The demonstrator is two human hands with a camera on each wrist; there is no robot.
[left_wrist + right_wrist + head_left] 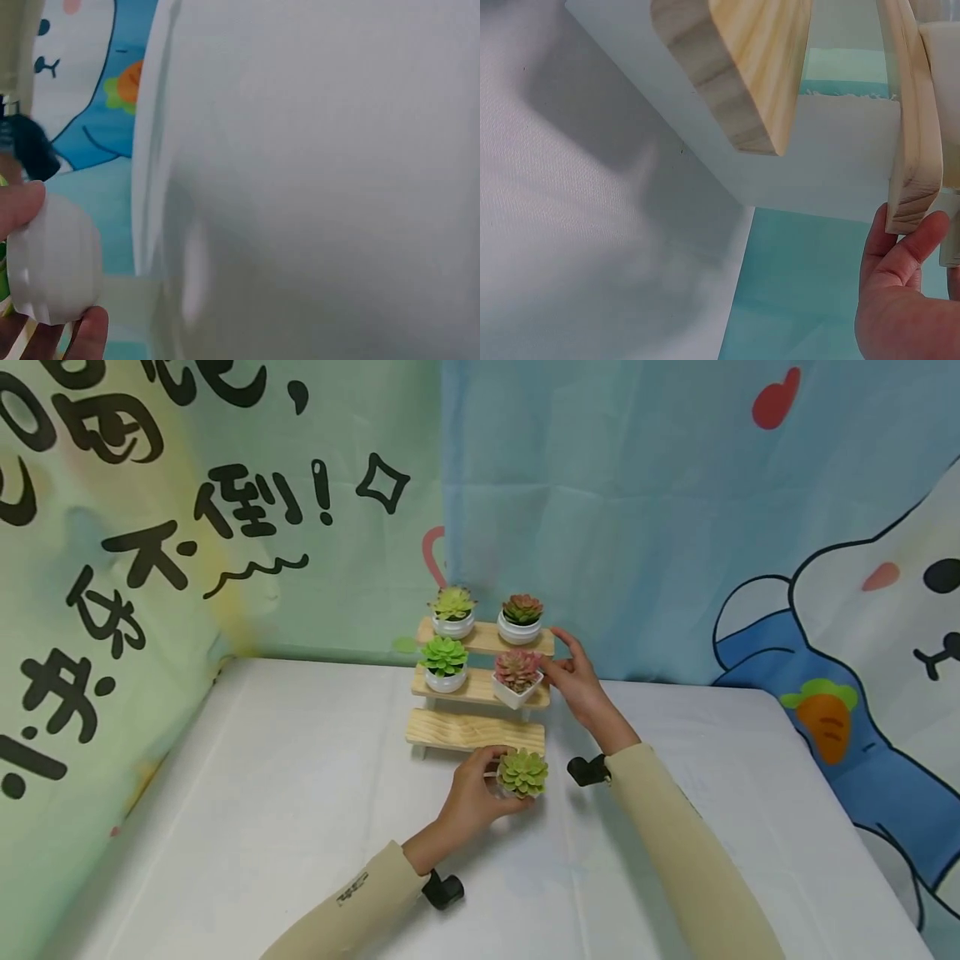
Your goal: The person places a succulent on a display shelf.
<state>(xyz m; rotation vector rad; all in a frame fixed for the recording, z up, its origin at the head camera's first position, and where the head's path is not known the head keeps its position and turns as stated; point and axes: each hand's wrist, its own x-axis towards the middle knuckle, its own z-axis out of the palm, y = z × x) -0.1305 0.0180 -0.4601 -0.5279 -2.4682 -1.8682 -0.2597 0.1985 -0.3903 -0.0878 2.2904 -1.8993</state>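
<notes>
A three-step wooden display stand (476, 730) stands near the table's back edge. My left hand (472, 793) grips a white-potted light green succulent (522, 772) just in front of its lowest step. In the left wrist view, the fingers wrap the white pot (56, 259). At the stand's right end, my right hand (581, 685) is beside the pink succulent (517, 670) in its angular white pot. The right wrist view shows thumb and fingers (922, 234) pinching the end of the middle board (916, 112).
A bright green succulent (445, 656) shares the middle step. On the top step are a yellow-green succulent (452, 604) and a reddish-green one (521, 610). White cloth covers the table (300, 777). Printed curtains (637, 527) hang behind and at the left.
</notes>
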